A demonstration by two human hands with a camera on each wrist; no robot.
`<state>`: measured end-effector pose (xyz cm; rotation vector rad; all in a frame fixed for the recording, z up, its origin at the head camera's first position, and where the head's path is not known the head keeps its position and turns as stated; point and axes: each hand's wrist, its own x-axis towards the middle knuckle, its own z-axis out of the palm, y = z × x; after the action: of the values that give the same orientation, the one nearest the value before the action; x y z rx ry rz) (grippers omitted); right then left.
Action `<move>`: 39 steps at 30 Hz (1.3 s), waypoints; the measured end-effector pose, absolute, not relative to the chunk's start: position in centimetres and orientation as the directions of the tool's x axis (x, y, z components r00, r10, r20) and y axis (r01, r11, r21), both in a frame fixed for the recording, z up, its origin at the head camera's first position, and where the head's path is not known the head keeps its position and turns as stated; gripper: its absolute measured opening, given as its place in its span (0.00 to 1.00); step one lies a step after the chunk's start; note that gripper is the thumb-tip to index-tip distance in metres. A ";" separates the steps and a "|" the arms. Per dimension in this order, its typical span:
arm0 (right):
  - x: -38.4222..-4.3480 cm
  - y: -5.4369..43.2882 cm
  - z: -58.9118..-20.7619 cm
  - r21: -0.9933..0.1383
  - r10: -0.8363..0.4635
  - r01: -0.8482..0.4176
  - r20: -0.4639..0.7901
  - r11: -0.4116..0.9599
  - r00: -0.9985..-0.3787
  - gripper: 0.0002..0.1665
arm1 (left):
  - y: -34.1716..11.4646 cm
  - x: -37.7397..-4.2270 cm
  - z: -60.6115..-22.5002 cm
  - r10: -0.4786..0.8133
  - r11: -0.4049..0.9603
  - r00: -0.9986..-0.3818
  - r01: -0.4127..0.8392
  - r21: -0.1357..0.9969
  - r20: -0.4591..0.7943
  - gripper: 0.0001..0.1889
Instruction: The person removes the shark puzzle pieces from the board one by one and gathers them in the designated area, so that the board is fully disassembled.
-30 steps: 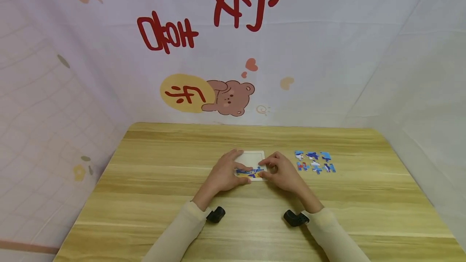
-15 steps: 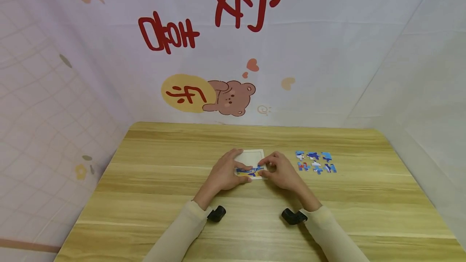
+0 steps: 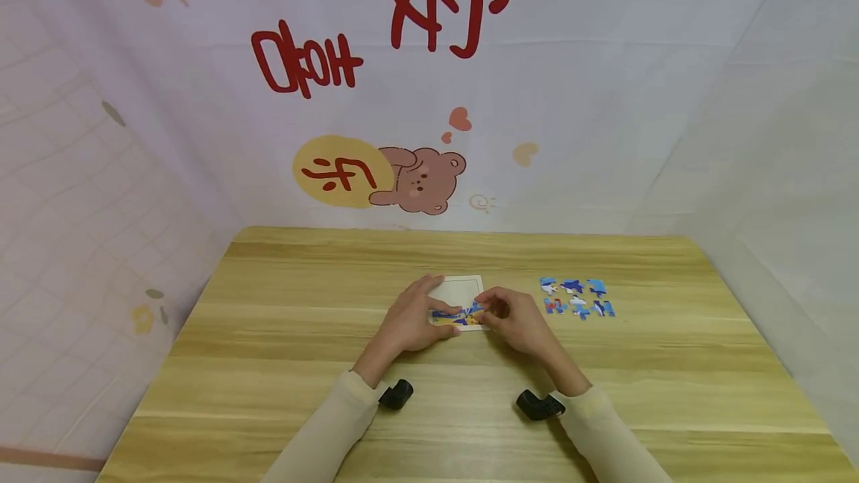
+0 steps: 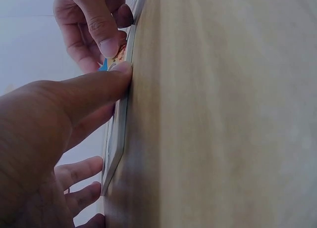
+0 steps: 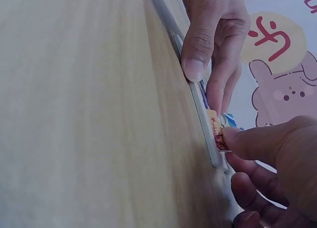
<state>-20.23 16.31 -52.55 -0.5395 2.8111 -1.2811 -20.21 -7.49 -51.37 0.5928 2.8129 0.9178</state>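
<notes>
A white-rimmed puzzle tray (image 3: 458, 289) lies on the table, its near part covered by blue and yellow jigsaw pieces (image 3: 446, 319). My left hand (image 3: 406, 323) holds the tray from the left: thumb on the near rim, index finger over the fitted pieces, other fingers at the far left corner. At the tray's near right, my right hand (image 3: 520, 323) pinches an orange and blue jigsaw piece (image 5: 217, 131) between thumb and index finger. That piece stands tilted above the tray in the right wrist view. Its far side is hidden behind my fingers.
Several loose jigsaw pieces (image 3: 580, 307) lie in two rows right of the tray. The wooden table (image 3: 335, 267) ends at a white cloth backdrop (image 3: 590, 133) printed with a bear. Black wrist cameras (image 3: 397, 395) sit below both hands.
My right hand has shifted slightly and turned at the tray's near right, still pinching the jigsaw piece. The left hand stays on the tray, and the head view has drifted a little.
</notes>
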 end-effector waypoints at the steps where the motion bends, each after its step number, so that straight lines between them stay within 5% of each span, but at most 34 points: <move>1: -20.2 16.3 -52.5 -0.731 -0.303 -0.299 0.132 0.614 -0.944 0.12 | -7.5 -20.2 -51.4 0.405 0.735 -0.914 0.330 0.592 0.006 0.20; 22: -19.5 19.3 -51.2 -0.789 -0.209 -0.201 0.094 0.581 -0.973 0.02 | -7.6 -20.3 -51.3 0.410 0.731 -0.911 0.304 0.611 -0.038 0.20; 39: -18.7 25.2 -50.1 -0.796 -0.134 -0.168 0.110 0.581 -0.985 0.11 | -7.8 -20.2 -51.2 0.397 0.727 -0.918 0.298 0.618 -0.025 0.20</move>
<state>-18.75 25.24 -50.09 -0.2696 2.8270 -1.4299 -20.22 -7.80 -51.20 0.5615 2.7736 0.9529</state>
